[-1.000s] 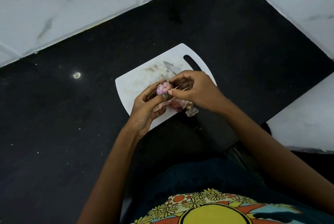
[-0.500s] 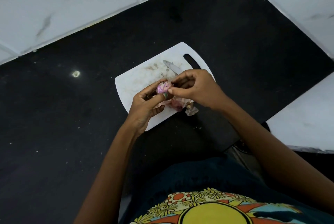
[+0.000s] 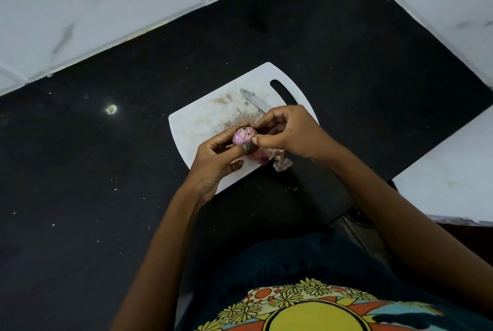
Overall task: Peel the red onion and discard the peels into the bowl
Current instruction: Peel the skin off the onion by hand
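Peeling is judged well advanced: the red onion (image 3: 242, 136), mostly bare, is gripped by the left hand (image 3: 217, 161) above the cutting board (image 3: 202, 120) and pinched by the right hand (image 3: 289, 132); loose peels (image 3: 282, 164) remain undiscarded; no bowl is seen

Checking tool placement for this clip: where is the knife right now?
In the head view, the knife lies on the white cutting board, toward its far side, blade tip pointing up-left beside the handle slot; its handle end is hidden behind the right hand.
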### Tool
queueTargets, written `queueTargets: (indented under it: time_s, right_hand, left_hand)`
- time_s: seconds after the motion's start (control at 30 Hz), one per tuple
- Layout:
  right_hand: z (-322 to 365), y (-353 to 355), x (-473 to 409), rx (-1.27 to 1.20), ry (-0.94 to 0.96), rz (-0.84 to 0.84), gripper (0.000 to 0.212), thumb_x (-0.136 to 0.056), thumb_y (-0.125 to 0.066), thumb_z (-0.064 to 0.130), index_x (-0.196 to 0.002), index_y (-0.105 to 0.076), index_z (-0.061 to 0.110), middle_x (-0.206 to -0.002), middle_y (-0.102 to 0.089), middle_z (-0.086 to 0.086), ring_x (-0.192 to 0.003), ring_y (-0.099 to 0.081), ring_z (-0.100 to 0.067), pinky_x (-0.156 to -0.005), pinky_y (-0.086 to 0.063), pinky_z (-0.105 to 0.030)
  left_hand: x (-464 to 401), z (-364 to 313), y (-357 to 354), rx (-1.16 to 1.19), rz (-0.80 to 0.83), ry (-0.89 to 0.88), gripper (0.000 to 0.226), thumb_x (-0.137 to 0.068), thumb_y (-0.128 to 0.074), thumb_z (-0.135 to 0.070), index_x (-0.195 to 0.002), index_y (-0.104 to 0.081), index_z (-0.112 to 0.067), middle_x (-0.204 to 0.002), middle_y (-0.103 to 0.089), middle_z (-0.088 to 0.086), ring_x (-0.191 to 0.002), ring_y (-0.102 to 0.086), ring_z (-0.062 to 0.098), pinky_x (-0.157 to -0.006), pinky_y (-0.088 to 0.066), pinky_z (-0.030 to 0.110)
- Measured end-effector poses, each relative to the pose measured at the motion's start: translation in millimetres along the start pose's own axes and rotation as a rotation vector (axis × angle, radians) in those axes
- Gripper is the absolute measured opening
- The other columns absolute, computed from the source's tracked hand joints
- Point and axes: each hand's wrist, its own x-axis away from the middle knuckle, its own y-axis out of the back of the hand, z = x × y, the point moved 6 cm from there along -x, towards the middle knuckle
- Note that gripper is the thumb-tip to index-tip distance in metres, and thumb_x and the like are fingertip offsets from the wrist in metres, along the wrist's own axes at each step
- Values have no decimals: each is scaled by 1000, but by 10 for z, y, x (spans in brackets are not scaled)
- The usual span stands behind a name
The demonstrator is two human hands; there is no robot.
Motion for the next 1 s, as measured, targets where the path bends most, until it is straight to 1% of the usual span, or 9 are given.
queueTargets:
  time_s: [0.13,0.2,0.3,0.43,0.53,0.63,0.8,0.9,1.0]
  right_hand:
    - [-32,11,-9,12,4,-19,15,-72,-74,-3,-85,-70,3,-76,-70,-4,-69,-67,-9,-65,-55,-20]
    - [-67,50,-13,-27,-6,-73,12,-72,-66,-9,-82,-69,-2,-75,-69,-12,-68,-67,-18,-66,-58,-26]
    - [-88,44,-14,-40,-19,-54,12,-76,-63,-10,-85,-68,-4,-82,-70,-22,-72,-68,-24,-71,-60,-31]
    - [-80,24,-6,-68,-32,-29,16,-84,-68,9,-93,-69,-3,-85,-71,-17,-76,-71,-21,-70,-59,-31]
    - [-38,18,29,-14,-2,-14,23,-76,-78,20,-92,-70,4,-85,-73,-7,-78,-71,-18,-71,-58,-28]
    - [-11,-3,41,57,22,-36,15,-76,-77,13,-86,-69,5,-76,-70,4,-69,-68,-14,-67,-57,-28]
    - [-90,91,32,-135,-39,-170,11,-80,-71,3,-85,-65,-4,-78,-67,-12,-68,-67,-18,-62,-58,-27]
    - [-223,127,-6,-82,-85,-235,10,-80,-71,2,-84,-64,-4,-78,-68,-19,-66,-68,-25,-63,-59,-32]
    - [-350,120,-36,-7,-126,-264,11,-79,-71,-1,-77,-62,7,-72,-68,-13,-62,-69,-22,-64,-59,-36]
  left_hand:
    - [6,19,0,2,5,2,33,-84,-63,-3,-103,-69,-29,-90,-72,-12,-87,-62,8,-76,-49,26]
    - [2,24,0,5,3,5,33,-85,-62,-2,-103,-69,-29,-89,-72,-12,-88,-62,9,-77,-50,28]
    - [-1,22,12,-2,-17,-6,33,-85,-62,-1,-100,-69,-29,-87,-72,-14,-87,-63,9,-80,-50,30]
    - [-17,19,38,6,-34,-23,32,-85,-62,-1,-103,-68,-28,-88,-72,-13,-86,-64,7,-74,-51,25]
    - [-25,13,35,15,-29,-33,33,-85,-63,-3,-104,-68,-29,-96,-72,-11,-94,-65,12,-76,-50,26]
    - [-24,10,39,18,-19,-33,34,-84,-64,-3,-107,-69,-28,-102,-71,-9,-96,-63,14,-77,-49,27]
    - [-28,28,47,88,45,19,46,-71,-64,-9,-116,-66,-18,-106,-67,-1,-93,-63,14,-71,-52,24]
    - [-17,47,4,164,104,52,54,-70,-59,-5,-124,-59,-8,-107,-65,5,-84,-65,13,-68,-54,24]
    - [-11,49,-32,223,133,62,51,-71,-57,-3,-122,-59,-8,-101,-66,4,-79,-66,12,-70,-56,25]
